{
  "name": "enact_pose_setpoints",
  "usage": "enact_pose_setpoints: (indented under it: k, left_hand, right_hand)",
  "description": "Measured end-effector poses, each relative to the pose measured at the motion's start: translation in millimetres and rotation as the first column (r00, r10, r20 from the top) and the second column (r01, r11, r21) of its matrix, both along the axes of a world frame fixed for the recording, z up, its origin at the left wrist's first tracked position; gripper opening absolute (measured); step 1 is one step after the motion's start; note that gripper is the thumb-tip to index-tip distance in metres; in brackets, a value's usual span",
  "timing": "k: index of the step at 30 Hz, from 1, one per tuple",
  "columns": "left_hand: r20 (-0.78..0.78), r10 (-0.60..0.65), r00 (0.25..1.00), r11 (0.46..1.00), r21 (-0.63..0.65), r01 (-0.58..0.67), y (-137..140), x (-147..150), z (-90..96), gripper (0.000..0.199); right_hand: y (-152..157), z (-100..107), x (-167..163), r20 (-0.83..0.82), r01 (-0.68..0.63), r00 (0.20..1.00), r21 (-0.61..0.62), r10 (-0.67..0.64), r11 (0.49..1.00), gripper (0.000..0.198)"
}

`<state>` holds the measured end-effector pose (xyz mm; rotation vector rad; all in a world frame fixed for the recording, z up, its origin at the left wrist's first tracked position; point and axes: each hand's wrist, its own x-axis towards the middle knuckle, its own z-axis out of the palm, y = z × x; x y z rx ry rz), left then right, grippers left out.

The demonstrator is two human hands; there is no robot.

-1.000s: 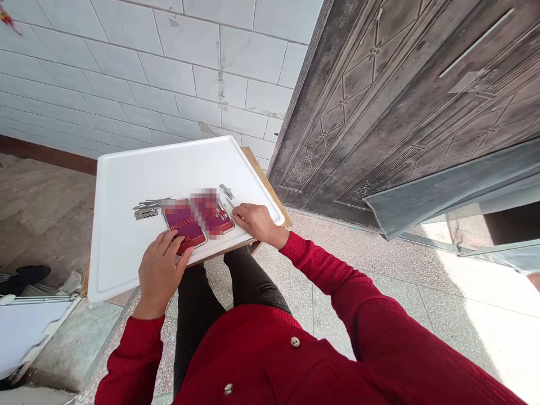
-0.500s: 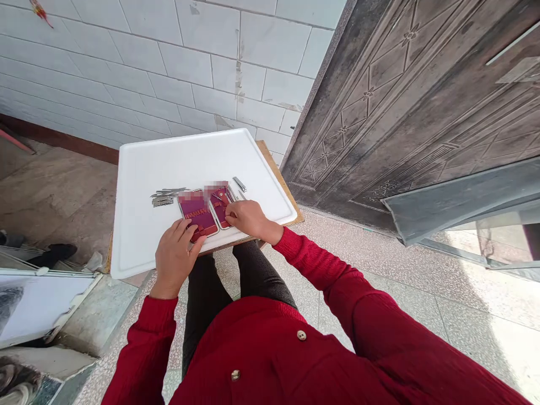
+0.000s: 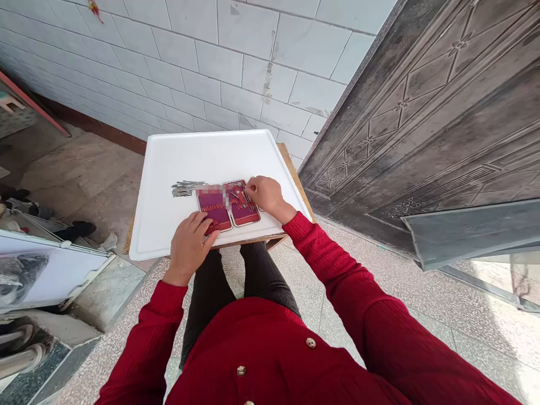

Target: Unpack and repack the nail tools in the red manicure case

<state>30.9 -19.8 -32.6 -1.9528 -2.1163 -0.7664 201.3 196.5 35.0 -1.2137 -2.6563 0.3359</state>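
Observation:
An open red manicure case (image 3: 214,200) lies on a white board (image 3: 169,160), its two halves spread side by side. My left hand (image 3: 189,244) rests on the lower left corner of the case, fingers flat and thumb apart. At the upper right edge of the case, my right hand (image 3: 266,196) is closed in a pinch; whatever is between its fingertips is too small to make out. Small tools sit in the right half of the case, and the left half shows a row of loops. Several metal manicure tools (image 3: 182,191) lie in a pile left of the case.
The board rests on a wooden stand (image 3: 290,163). Behind it is a tiled wall (image 3: 244,73), and to the right a dark carved door (image 3: 392,112). A white cabinet-like thing (image 3: 46,270) and clutter are at the left.
My right hand has moved from the lower part of the case's right half up to its upper right edge. My left hand stays on the lower left corner. The view has shifted.

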Motion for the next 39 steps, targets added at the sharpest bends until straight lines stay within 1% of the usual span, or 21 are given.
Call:
enact_pose_setpoints:
  k: [3,6,10,14,19,22,26,29,33,36,39]
  left_hand:
    - [0.005,0.002,1.0,1.0,-0.005,-0.002,0.0,-0.4,-1.1,0.037]
    - [0.011,-0.001,1.0,1.0,-0.004,0.001,-0.4,-0.2,-1.7,0.036]
    - [0.008,0.004,1.0,1.0,-0.013,-0.004,-1.5,1.0,-0.6,0.037]
    - [0.009,-0.002,1.0,1.0,-0.013,0.002,-2.9,2.7,1.4,0.04]
    - [0.022,0.007,1.0,1.0,-0.005,-0.006,-4.1,3.5,1.6,0.039]
    - [0.029,0.003,1.0,1.0,-0.004,-0.003,-4.4,3.4,1.0,0.039]
    - [0.031,0.0,1.0,1.0,0.007,0.0,-4.3,3.5,-0.1,0.039]
    - [0.028,-0.002,1.0,1.0,0.026,0.001,-4.2,3.6,-1.4,0.041]
    - [0.041,0.005,0.999,1.0,0.022,-0.006,-4.2,3.4,-2.7,0.039]
    - [0.041,0.01,0.999,1.0,0.029,-0.011,-4.2,3.4,-2.5,0.038]
    - [0.033,0.005,0.999,0.999,0.032,-0.006,-4.3,3.6,-1.4,0.038]
  right_hand:
    - [11.6,3.2,-12.9,0.011,0.047,0.999,-0.013,-0.046,0.999,0.023]
    - [18.7,5.4,-23.4,0.022,0.048,0.999,-0.023,-0.047,0.999,0.022]
    - [21.2,4.2,-32.4,0.07,-0.032,0.997,-0.02,0.034,0.999,0.021]
    - [22.3,3.1,-35.6,0.129,-0.117,0.985,0.022,0.113,0.993,0.021]
    - [27.4,13.3,-33.6,0.242,-0.194,0.955,0.081,0.169,0.978,0.026]
    - [29.7,21.2,-32.8,0.306,-0.229,0.933,0.106,0.188,0.968,0.025]
    - [30.4,28.0,-36.6,0.39,-0.225,0.904,0.085,0.175,0.971,0.029]
    - [32.7,32.3,-41.6,0.443,-0.247,0.877,0.083,0.187,0.965,0.031]
    - [44.2,38.4,-45.6,0.508,-0.265,0.843,0.104,0.178,0.959,0.029]
    - [56.9,38.8,-42.5,0.512,-0.248,0.843,0.099,0.164,0.964,0.026]
    - [66.6,31.7,-34.7,0.498,-0.181,0.86,0.089,0.113,0.979,0.025]
